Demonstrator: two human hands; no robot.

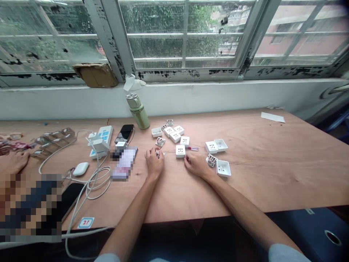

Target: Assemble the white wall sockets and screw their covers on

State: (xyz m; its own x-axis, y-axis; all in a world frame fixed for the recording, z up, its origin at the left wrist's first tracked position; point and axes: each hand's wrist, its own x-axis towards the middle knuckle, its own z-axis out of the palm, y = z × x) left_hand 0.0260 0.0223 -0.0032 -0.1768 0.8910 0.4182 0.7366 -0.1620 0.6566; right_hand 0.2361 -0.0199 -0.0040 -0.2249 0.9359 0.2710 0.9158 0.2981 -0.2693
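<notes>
Forearms (128, 222) reach out, left hand (154, 162) cupping a socket part (158, 154), right hand (195, 163) open beside a faceplate (180, 151)

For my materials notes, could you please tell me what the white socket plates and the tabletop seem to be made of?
The white socket plates look like moulded plastic, smooth and slightly glossy with crisp pin slots. The tabletop looks like bare plywood or wood veneer: pale, with visible grain and a matte finish, apparently unvarnished.
</notes>
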